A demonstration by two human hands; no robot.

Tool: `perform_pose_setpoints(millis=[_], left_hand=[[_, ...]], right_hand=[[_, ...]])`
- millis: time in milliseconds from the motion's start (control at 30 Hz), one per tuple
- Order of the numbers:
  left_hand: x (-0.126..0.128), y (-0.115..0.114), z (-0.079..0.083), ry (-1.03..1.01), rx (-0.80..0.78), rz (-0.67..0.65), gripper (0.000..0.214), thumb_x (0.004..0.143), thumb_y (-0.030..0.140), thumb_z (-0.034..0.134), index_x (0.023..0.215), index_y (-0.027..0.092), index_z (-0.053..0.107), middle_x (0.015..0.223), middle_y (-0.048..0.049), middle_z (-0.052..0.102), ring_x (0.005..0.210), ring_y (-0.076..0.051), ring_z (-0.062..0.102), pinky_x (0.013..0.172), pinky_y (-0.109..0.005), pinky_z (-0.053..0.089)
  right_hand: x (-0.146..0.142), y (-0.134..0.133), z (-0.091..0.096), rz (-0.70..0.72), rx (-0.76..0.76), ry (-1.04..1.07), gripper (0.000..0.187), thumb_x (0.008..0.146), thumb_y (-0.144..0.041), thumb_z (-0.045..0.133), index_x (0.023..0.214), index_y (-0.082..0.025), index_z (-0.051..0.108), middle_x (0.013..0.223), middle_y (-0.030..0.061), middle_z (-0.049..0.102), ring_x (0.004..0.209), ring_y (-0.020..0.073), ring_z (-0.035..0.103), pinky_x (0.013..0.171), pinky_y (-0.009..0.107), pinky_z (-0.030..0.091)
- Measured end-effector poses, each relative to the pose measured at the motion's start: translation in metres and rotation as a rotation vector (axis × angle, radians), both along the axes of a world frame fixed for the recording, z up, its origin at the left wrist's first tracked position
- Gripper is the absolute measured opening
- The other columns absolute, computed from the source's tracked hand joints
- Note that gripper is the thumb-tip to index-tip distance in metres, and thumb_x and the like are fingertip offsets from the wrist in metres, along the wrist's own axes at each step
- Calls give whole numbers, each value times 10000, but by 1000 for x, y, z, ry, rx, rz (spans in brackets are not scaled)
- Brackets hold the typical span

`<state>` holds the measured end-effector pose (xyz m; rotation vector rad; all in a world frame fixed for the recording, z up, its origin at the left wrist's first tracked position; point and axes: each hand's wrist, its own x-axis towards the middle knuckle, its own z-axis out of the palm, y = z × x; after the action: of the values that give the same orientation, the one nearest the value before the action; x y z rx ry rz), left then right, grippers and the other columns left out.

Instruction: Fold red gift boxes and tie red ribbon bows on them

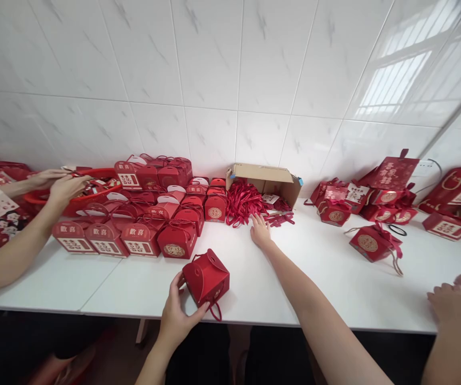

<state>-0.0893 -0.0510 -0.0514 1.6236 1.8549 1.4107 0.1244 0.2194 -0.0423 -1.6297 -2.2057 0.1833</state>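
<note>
My left hand [180,313] grips a small red candy box [206,277] by its side, near the table's front edge. The box is tilted, with its flaps folded over at the top and a red cord loop hanging from its lower end. My right hand [260,232] reaches out to a heap of red ribbons [247,200], its fingers stretched out at the near edge of the pile. The ribbons spill out of a cardboard box [266,172] lying on its side against the wall. A white printed card [270,198] lies among them.
Rows of finished-looking red candy boxes [140,239] stand at the left. Beyond them, a co-worker's hands [68,187] work over a red basket [108,188]. More red boxes [370,243] stand at the right, near another person's hands [454,299]. A tiled wall [214,139] backs the white table [294,278].
</note>
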Motion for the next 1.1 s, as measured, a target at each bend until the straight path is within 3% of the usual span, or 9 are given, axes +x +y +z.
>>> perform_pose_setpoints(millis=[200, 333, 567, 700, 900, 1000, 1100], left_hand=[[-3, -1, -6, 23, -4, -2, 881, 678, 383, 703, 1388, 202, 215, 1298, -173, 488, 1193, -317, 517, 959, -481, 474], [0, -1, -2, 5, -7, -3, 874, 680, 389, 699, 1389, 202, 224, 1295, -173, 492, 1195, -321, 514, 964, -490, 463], [2, -2, 3, -37, -20, -27, 866, 688, 392, 699, 1387, 210, 220, 1318, -178, 463, 1201, -319, 508, 976, -488, 449], [0, 0, -3, -53, 4, -46, 876, 696, 372, 702, 1399, 221, 202, 1330, -164, 448, 1220, -302, 494, 1000, -475, 434], [0, 0, -7, -85, 34, -79, 882, 704, 350, 701, 1411, 224, 187, 1358, -160, 417, 1258, -300, 447, 1020, -490, 412], [2, -1, -2, -75, 35, -84, 874, 709, 354, 698, 1408, 222, 192, 1354, -163, 414, 1252, -307, 446, 1011, -501, 416], [3, -1, 2, -71, 36, -79, 862, 712, 357, 699, 1404, 223, 203, 1351, -160, 420, 1256, -308, 441, 1016, -504, 410]], right_hand=[[-19, -6, -4, 72, -4, 6, 351, 916, -240, 382, 1177, -231, 617, 1483, 67, 358, 1396, 245, 214, 1092, 468, 178], [-9, -19, -7, 91, -40, 15, 395, 925, -245, 370, 1288, -221, 521, 1340, 100, 530, 1313, 227, 372, 1072, 454, 203], [2, -60, -6, 112, -52, 22, 450, 931, -298, 379, 1368, -194, 400, 1351, 126, 506, 1312, 245, 361, 1065, 478, 211], [15, -104, -4, 131, -59, 20, 497, 925, -308, 395, 1405, -190, 338, 1341, 136, 505, 1306, 265, 371, 1054, 494, 249], [57, -202, -16, 222, 56, 32, 499, 938, -332, 384, 1415, -191, 340, 1312, 139, 523, 1296, 303, 394, 1040, 504, 318], [85, -241, -24, 285, 102, 89, 498, 939, -347, 410, 1420, -248, 325, 1304, 109, 539, 1294, 297, 411, 1037, 509, 350], [113, -261, -31, 364, 100, 157, 560, 895, -380, 518, 1414, -318, 317, 1279, 79, 559, 1256, 282, 461, 1016, 473, 412]])
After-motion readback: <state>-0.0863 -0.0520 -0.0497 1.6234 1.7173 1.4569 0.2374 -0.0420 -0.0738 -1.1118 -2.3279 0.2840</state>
